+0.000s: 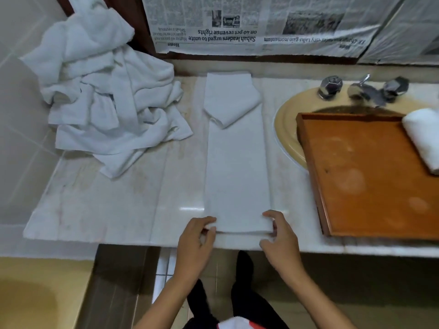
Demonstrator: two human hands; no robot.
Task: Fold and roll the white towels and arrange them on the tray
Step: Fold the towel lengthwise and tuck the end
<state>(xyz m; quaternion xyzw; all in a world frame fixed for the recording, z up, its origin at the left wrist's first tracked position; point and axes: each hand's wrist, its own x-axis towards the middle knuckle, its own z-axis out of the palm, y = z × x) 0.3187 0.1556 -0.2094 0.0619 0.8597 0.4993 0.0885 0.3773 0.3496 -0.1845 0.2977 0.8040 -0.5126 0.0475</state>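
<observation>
Head cam: folded towel [237, 167] is lying as a long narrow strip on the worktop [118, 210], running away from the person, between the loose towel pile [107, 103] on the L and the tray [356, 186] on the R. Its far end is showing a corner turned in on the diagonal. L hand [197, 236] and R hand [280, 236] are both working the near end. Fingers [209, 220] are curling round the corners, L pinching near-left, R pinching near-right, so both are gripping the towel and neither is open. Tray is sitting partly over the sink basin [287, 129], w/ one rolled towel [422, 136] lying toward its far-right side. Judging by the grip, they're prob starting the roll from the near end. To do it well: be lifting both corners level, making the first turn tight, rolling square to the long edges, and pressing evenly L/R so the roll isn't coning or telescoping. Layers at the near edge are looking slightly offset, so worth squaring them before turning. Near end is sitting close to the worktop lip, so roll away from the edge, finishing at the diagonal end for the tuck.
</observation>
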